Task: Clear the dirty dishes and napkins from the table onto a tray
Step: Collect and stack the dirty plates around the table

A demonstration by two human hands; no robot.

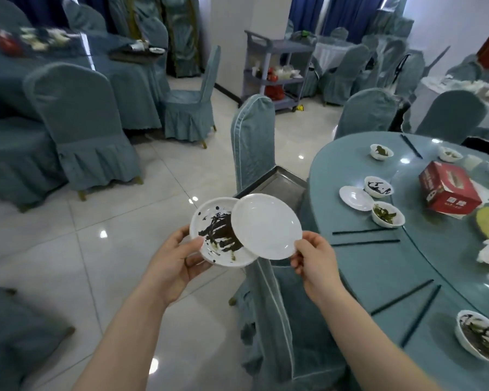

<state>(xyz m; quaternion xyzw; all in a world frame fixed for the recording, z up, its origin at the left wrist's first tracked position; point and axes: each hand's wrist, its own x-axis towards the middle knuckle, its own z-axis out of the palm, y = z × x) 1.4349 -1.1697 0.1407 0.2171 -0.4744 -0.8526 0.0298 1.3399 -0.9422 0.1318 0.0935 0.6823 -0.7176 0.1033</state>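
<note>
Left hand [178, 258] pinched the stained plate [218, 235] by its near rim; right hand [312, 259] pinched the clean plate [266, 225], which overlapped the stained one's right edge. Both were held in the air off the table's [350, 266] left edge, just before the steel tray [274, 183] on a chair [251, 142]. Bowls [387, 213] and chopsticks [364, 230] lay along the table's near edge.

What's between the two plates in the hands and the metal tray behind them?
Nothing in the head view: the stained plate and clean plate sit just in front of the tray, overlapping its near corner; no object intervenes.
</note>
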